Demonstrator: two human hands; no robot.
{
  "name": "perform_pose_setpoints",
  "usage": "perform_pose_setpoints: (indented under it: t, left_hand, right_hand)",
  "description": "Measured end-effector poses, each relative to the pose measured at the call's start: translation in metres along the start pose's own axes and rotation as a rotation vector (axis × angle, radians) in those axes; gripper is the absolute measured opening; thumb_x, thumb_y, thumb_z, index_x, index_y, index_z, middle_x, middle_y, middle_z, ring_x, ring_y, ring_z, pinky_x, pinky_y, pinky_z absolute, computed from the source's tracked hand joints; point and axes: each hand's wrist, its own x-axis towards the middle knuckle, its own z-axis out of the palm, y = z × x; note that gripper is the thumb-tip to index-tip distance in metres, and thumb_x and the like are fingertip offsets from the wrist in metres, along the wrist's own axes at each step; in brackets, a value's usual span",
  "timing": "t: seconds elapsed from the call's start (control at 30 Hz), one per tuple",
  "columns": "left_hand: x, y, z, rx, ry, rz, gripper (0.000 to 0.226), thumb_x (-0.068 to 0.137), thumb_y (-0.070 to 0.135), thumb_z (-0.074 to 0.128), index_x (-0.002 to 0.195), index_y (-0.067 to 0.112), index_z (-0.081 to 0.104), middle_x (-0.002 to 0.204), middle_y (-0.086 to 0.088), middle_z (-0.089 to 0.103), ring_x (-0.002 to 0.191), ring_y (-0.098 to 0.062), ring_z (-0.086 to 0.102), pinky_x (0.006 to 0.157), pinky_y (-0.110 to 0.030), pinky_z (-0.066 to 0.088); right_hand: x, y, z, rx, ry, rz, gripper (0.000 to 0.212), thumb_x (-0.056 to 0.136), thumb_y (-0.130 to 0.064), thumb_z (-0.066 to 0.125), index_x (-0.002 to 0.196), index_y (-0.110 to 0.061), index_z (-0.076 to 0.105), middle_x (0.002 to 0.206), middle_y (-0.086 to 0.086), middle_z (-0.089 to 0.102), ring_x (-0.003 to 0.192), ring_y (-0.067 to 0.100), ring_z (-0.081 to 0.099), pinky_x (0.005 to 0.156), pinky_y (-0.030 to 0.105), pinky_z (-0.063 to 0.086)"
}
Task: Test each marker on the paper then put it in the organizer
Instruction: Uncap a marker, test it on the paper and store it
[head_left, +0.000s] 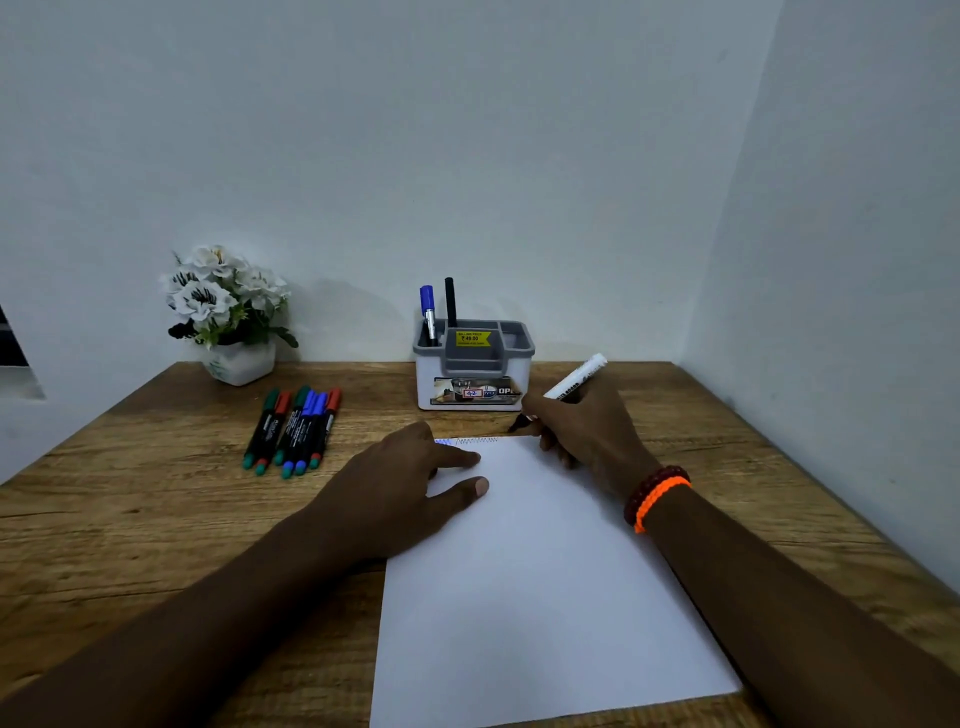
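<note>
Six capped slim plastic markers (293, 430) in green, red and blue lie side by side at ten o'clock on the brown wooden table (130, 499): light, rigid, smooth, liable to roll; best pinched mid-barrel. The left hand (410, 488) lies flat, fingers spread, pinning the thin white paper sheet (535, 582), which is flimsy and would slide. At twelve o'clock the grey-and-white plastic organizer (474, 364) holds two markers. The right hand (584, 434) grips a white-barrelled marker (574, 378), tip at the sheet's far edge.
</note>
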Motion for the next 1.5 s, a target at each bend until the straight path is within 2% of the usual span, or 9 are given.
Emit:
perform_pose_setpoints:
  t: [0.13,0.37,0.63,0.87,1.3,1.5]
  left_hand:
    - [0.0,0.0,0.0,0.0,0.002,0.0,0.052,0.09,0.071,0.046,0.136,0.048,0.057,0.092,0.014,0.045,0.084,-0.004,0.049,0.071,-0.026,0.041]
    - [-0.001,0.002,0.0,0.0,0.006,-0.016,0.05,0.091,0.069,0.048,0.135,0.048,0.057,0.094,0.012,0.047,0.086,-0.004,0.049,0.074,-0.027,0.044]
    - [-0.001,0.001,0.001,0.0,0.005,-0.018,0.051,0.091,0.07,0.047,0.135,0.048,0.057,0.094,0.013,0.047,0.088,-0.005,0.05,0.074,-0.027,0.044]
    - [-0.001,0.001,0.001,-0.005,0.01,-0.015,0.05,0.091,0.069,0.047,0.135,0.048,0.057,0.093,0.013,0.047,0.088,-0.006,0.051,0.075,-0.027,0.044]
    - [-0.001,-0.002,0.004,-0.024,0.036,-0.009,0.05,0.09,0.07,0.049,0.133,0.049,0.06,0.092,0.013,0.048,0.086,-0.005,0.05,0.073,-0.027,0.041]
    - [-0.001,0.0,0.002,-0.01,0.025,-0.019,0.049,0.091,0.07,0.048,0.133,0.049,0.059,0.092,0.013,0.047,0.086,-0.006,0.05,0.073,-0.028,0.042]
  right_hand:
    - [0.002,0.004,0.001,-0.01,-0.02,-0.017,0.025,0.084,-0.023,0.078,0.074,0.0,0.075,0.064,0.015,0.074,0.045,0.021,0.058,0.042,0.027,0.04]
    - [0.002,0.007,0.001,-0.028,-0.035,-0.026,0.021,0.085,-0.02,0.077,0.075,-0.002,0.076,0.065,0.013,0.075,0.053,0.023,0.061,0.042,0.026,0.038]
    - [0.002,0.007,0.002,-0.061,-0.038,-0.036,0.02,0.085,-0.019,0.079,0.068,-0.009,0.073,0.06,0.005,0.073,0.049,0.016,0.059,0.04,0.024,0.038]
    - [0.006,0.01,0.002,-0.065,0.002,-0.035,0.022,0.084,-0.019,0.08,0.077,0.001,0.075,0.065,0.01,0.076,0.049,0.02,0.061,0.041,0.026,0.041]
    - [0.006,0.012,0.001,-0.076,0.022,-0.034,0.022,0.081,-0.019,0.081,0.073,-0.001,0.074,0.059,0.006,0.072,0.044,0.016,0.058,0.041,0.025,0.043]
    - [0.01,0.015,0.001,-0.073,0.028,-0.024,0.024,0.08,-0.023,0.081,0.072,-0.002,0.073,0.058,0.005,0.071,0.043,0.014,0.058,0.039,0.022,0.039]
